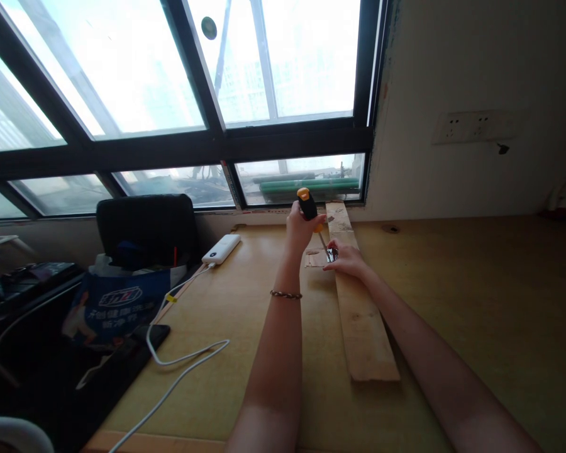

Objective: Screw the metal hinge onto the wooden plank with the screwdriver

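Observation:
My left hand (300,228) is wrapped round the black and yellow handle of a screwdriver (307,204). The tool tilts, with its shaft running down to the right. Its tip meets or nearly meets a small shiny metal piece (331,255) at the left edge of a wooden board (361,314). Over the board, my right hand (348,259) pinches this metal piece between its fingers. Its exact kind is too small to make out. A flat light-coloured piece (315,257) lies beside the board, partly behind the hands.
On the table (259,314), a white power bank (221,249) with a white cable (188,365) lies to the left. Beyond the left edge stand a black chair (146,220) and a blue bag (117,308). A window (292,138) and a wall with sockets (476,126) border the back.

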